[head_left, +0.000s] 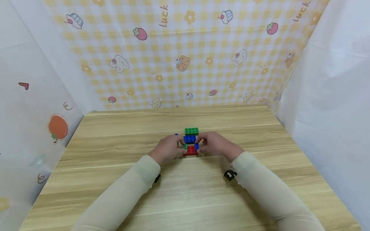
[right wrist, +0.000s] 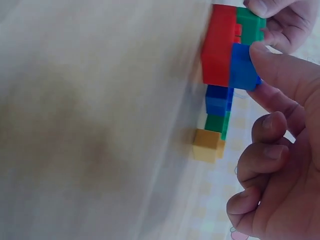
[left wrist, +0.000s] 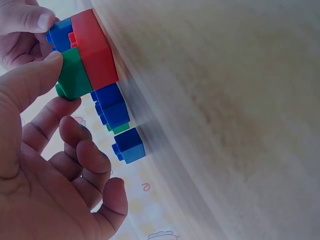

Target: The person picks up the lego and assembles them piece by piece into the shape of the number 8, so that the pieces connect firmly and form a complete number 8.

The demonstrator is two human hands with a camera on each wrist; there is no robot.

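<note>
A long red brick (head_left: 190, 150) lies on the table, a small green brick (left wrist: 74, 75) on its left end and a small blue brick (right wrist: 242, 65) on its right end. My left hand (head_left: 170, 147) pinches the green brick between thumb and index finger. With thumb and index finger, my right hand (head_left: 213, 143) pinches the blue brick. Between the two small bricks, studs of the red brick show. Just behind it lies a long blue brick (head_left: 190, 139), and beyond that a long green brick (head_left: 191, 131).
Another small blue brick (left wrist: 131, 146) stands beyond my left hand. A yellow brick (right wrist: 207, 145) appears in the right wrist view. Black wrist devices (head_left: 230, 175) sit under the sleeves. A patterned cloth (head_left: 185, 64) hangs behind the wooden table (head_left: 179, 199).
</note>
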